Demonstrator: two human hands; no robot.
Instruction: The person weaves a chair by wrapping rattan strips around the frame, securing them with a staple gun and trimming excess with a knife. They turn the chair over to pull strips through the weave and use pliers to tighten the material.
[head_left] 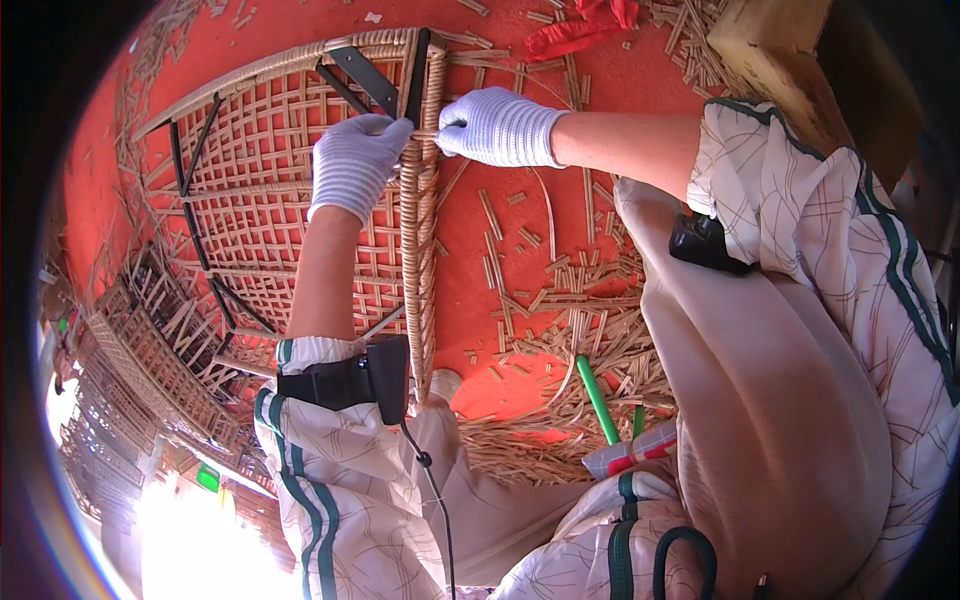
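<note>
A large woven rattan panel (290, 215) with black metal brackets (362, 78) stands before me, its thick wrapped edge (412, 240) running toward me. My left hand (362, 162), in a white striped knit glove, is closed at that edge, fingertips pressed against it from the lattice side. On the other side of the edge, my right hand (500, 127), gloved alike, has its fingers pinched together. A short piece of rattan strip (425, 134) shows between the two hands at the edge; its ends are hidden by the gloves.
Cut rattan pieces (575, 350) lie scattered over the red floor (480, 250). Beside my leg are a green-handled tool (597, 400) and a grey and red object (632, 450). A wooden block (770, 50) and red cloth (580, 32) lie beyond; more woven frames (160, 350) stand left.
</note>
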